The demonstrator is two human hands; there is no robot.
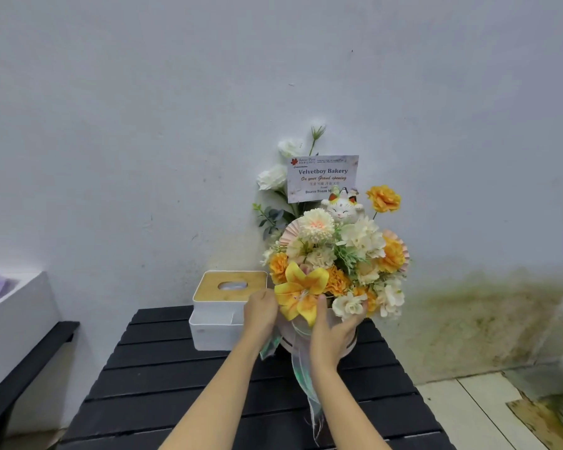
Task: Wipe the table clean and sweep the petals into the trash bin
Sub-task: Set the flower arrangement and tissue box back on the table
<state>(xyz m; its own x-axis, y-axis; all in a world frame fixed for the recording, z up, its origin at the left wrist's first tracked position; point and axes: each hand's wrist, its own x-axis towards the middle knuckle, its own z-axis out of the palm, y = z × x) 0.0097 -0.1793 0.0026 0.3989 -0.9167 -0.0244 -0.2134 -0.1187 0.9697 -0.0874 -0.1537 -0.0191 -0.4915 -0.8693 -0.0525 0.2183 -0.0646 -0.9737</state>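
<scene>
from the head view we see both of our hands on a round pale flower box (346,344) standing on the black slatted bench (182,381). our left grip (261,311) curls round the box's left side just under the yellow lily (301,292), and our right grip (333,332) wraps the front and right side of the box, thumb up against the lily's petals and fingers spread under the cream blooms. so both grips are clamped on the box. just left of our left grip, touching or nearly touching it, sits a white tissue box (216,315) with a wooden lid. a sheer ribbon (309,394) hangs from the box between our forearms down onto the bench. above the grips, in the flowers, sit a lucky cat figurine (341,211) and a printed card (322,178). we can make out no loose petals on the bench.
</scene>
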